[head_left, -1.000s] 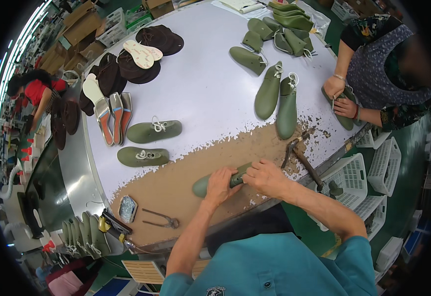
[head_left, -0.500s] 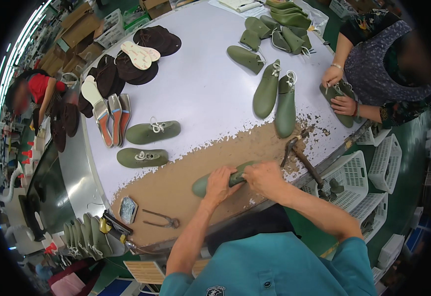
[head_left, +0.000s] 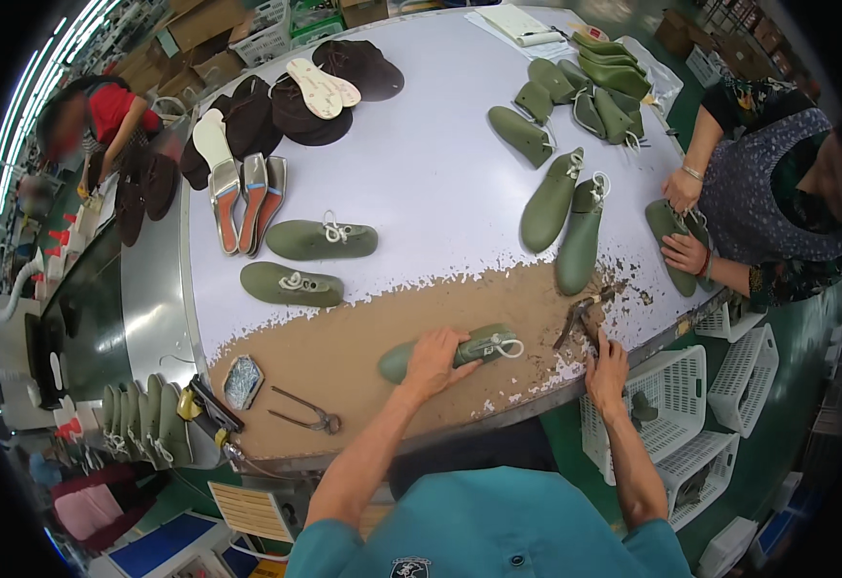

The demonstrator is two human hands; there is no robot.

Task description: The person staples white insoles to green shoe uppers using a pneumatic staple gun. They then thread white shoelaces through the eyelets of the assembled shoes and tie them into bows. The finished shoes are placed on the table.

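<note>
Worn brown table (head_left: 344, 356) near its front edge carries a green shoe (head_left: 460, 349); left hand (head_left: 433, 363) fingers curl over its middle. Right hand (head_left: 607, 371) fingers close around pincers (head_left: 578, 321) at the rim.

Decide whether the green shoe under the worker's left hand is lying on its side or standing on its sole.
On its side: the green shoe lies flat on the table, white lace facing sideways, pressed by the left hand.

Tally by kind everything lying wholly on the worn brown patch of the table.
Green shoe, under the left hand: 1
Pincers, one at the right hand, one farther left: 2
Small metal tin: 1
Total: 4
</note>
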